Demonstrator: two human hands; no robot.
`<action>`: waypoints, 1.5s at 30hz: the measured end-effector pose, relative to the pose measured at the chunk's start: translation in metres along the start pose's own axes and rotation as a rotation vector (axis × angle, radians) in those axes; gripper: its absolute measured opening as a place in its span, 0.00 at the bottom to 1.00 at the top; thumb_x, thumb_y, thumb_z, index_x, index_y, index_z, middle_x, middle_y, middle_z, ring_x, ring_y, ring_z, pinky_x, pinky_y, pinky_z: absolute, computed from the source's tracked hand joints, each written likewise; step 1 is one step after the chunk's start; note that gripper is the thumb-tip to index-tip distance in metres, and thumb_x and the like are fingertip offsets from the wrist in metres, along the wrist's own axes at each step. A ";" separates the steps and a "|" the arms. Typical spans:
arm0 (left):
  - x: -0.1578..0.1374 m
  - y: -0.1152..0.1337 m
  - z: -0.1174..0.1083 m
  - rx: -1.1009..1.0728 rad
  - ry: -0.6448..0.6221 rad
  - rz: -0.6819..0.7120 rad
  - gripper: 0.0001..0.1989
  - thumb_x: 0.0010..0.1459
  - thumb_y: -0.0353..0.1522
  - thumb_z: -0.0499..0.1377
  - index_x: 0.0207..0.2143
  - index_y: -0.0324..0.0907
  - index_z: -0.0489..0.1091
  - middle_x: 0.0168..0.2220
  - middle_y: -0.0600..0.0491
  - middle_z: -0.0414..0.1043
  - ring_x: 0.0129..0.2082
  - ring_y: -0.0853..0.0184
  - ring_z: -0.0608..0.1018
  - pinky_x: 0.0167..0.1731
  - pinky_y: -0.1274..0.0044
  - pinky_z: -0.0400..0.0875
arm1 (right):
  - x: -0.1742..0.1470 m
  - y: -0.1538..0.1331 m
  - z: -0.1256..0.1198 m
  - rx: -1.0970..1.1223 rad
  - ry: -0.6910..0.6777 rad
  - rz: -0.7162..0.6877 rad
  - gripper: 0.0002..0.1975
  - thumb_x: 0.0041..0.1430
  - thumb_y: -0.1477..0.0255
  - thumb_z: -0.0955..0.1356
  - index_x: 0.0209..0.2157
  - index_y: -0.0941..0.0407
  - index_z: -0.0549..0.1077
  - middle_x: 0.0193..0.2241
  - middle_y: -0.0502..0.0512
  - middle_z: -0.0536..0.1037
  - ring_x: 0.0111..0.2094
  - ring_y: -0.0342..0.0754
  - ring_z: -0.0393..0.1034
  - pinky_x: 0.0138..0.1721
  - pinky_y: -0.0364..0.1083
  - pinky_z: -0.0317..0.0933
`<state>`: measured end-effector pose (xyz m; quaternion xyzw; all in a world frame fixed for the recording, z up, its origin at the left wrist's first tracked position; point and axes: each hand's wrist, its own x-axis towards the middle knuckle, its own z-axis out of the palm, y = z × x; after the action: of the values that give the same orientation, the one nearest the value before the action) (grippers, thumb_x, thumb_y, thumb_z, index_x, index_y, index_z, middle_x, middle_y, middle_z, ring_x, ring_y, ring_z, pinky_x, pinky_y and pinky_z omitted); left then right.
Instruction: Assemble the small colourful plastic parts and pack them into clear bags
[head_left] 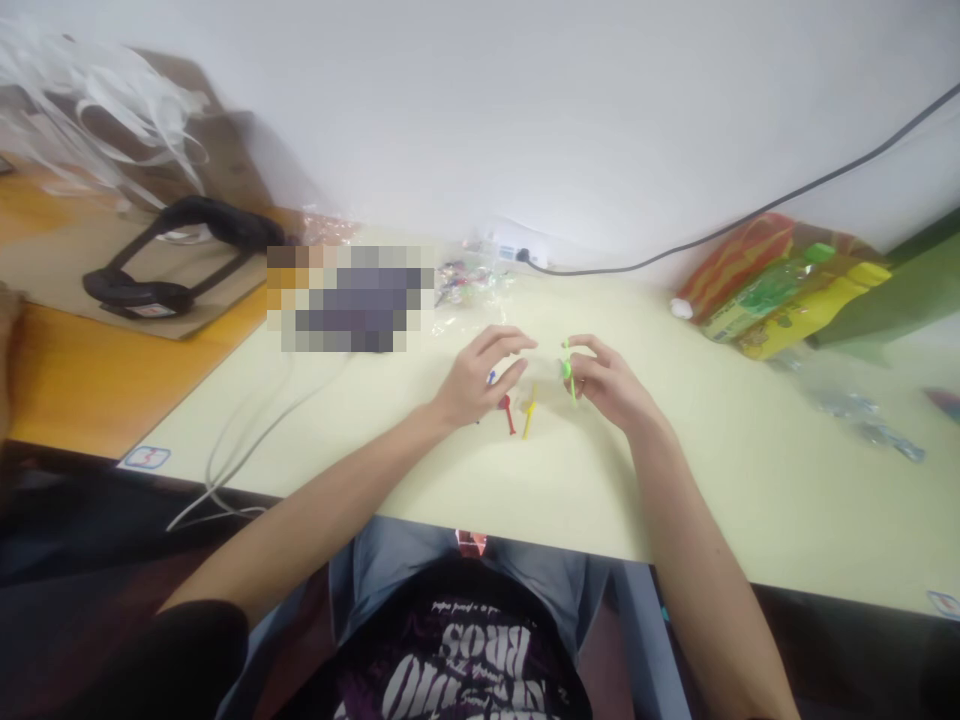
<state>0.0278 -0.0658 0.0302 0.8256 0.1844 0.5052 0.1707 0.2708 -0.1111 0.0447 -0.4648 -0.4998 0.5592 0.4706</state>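
Between the thumb and fingers of my right hand [611, 385] is a small bright green plastic piece [568, 370], thin and roughly upright. My left hand [480, 375] hovers over the table with its fingers apart and nothing in them. Under and beside it lie a small blue piece [492, 377], partly hidden by the hand, and a red piece [509, 415] with a round end and a thin stem. A similar yellow piece [529, 415] lies just right of the red one. Their exact kind is too small to tell.
Clear plastic wrappers with colourful bits [465, 285] lie at the back near a white power socket [517, 245]. A black cable [630, 268] runs right, past bottles [817, 310]. White cords [247, 440] and a black strap-like frame [180, 260] are left.
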 end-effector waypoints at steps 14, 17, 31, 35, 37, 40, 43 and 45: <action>0.010 -0.037 -0.043 0.247 0.246 -0.148 0.11 0.72 0.36 0.54 0.47 0.44 0.74 0.46 0.47 0.76 0.44 0.64 0.78 0.48 0.70 0.75 | -0.006 0.006 -0.019 -0.309 -0.216 0.216 0.16 0.57 0.60 0.76 0.38 0.58 0.79 0.27 0.55 0.79 0.27 0.46 0.75 0.30 0.46 0.71; 0.009 -0.044 -0.048 0.253 0.292 -0.188 0.12 0.72 0.37 0.54 0.46 0.44 0.75 0.45 0.48 0.76 0.44 0.64 0.78 0.47 0.71 0.75 | -0.007 0.005 -0.021 -0.298 -0.266 0.222 0.17 0.58 0.60 0.76 0.39 0.59 0.78 0.27 0.55 0.79 0.27 0.47 0.76 0.31 0.47 0.72; 0.002 -0.061 -0.052 0.258 0.289 -0.299 0.13 0.72 0.36 0.52 0.47 0.43 0.75 0.44 0.49 0.77 0.44 0.65 0.79 0.47 0.73 0.74 | -0.007 0.012 -0.025 -0.323 -0.369 0.219 0.18 0.59 0.59 0.74 0.42 0.59 0.75 0.25 0.53 0.79 0.24 0.45 0.75 0.25 0.44 0.68; -0.001 -0.077 -0.053 0.379 0.088 -0.300 0.14 0.69 0.34 0.54 0.54 0.43 0.73 0.54 0.47 0.75 0.55 0.61 0.76 0.59 0.67 0.69 | -0.008 0.010 -0.022 -0.306 -0.354 0.212 0.18 0.60 0.58 0.74 0.43 0.58 0.76 0.26 0.54 0.79 0.25 0.46 0.75 0.25 0.44 0.68; -0.004 -0.091 -0.056 0.464 -0.086 -0.306 0.18 0.67 0.33 0.55 0.58 0.44 0.71 0.61 0.46 0.70 0.62 0.58 0.71 0.66 0.63 0.63 | -0.010 0.009 -0.021 -0.298 -0.351 0.214 0.19 0.60 0.58 0.73 0.44 0.58 0.76 0.26 0.54 0.79 0.25 0.46 0.74 0.25 0.44 0.68; -0.010 -0.109 -0.059 0.525 -0.285 -0.352 0.20 0.67 0.34 0.54 0.60 0.43 0.71 0.63 0.47 0.69 0.63 0.57 0.70 0.67 0.61 0.61 | -0.013 0.004 -0.021 -0.310 -0.346 0.231 0.20 0.61 0.56 0.73 0.44 0.58 0.75 0.24 0.51 0.77 0.22 0.45 0.72 0.23 0.43 0.65; -0.014 -0.115 -0.059 0.525 -0.337 -0.356 0.17 0.67 0.35 0.55 0.54 0.44 0.75 0.57 0.46 0.75 0.58 0.56 0.74 0.64 0.60 0.65 | -0.013 -0.003 -0.015 -0.389 -0.264 0.175 0.18 0.62 0.54 0.71 0.41 0.56 0.76 0.18 0.45 0.69 0.18 0.42 0.62 0.20 0.43 0.57; -0.013 -0.112 -0.058 0.532 -0.344 -0.357 0.15 0.67 0.36 0.55 0.51 0.45 0.77 0.52 0.46 0.76 0.55 0.55 0.75 0.62 0.60 0.66 | -0.011 -0.008 0.002 -0.483 -0.111 0.020 0.18 0.64 0.53 0.69 0.37 0.54 0.76 0.17 0.46 0.67 0.19 0.43 0.60 0.22 0.44 0.57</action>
<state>-0.0447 0.0313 -0.0076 0.8690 0.4190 0.2555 0.0639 0.2708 -0.1222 0.0538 -0.5371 -0.6397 0.4528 0.3120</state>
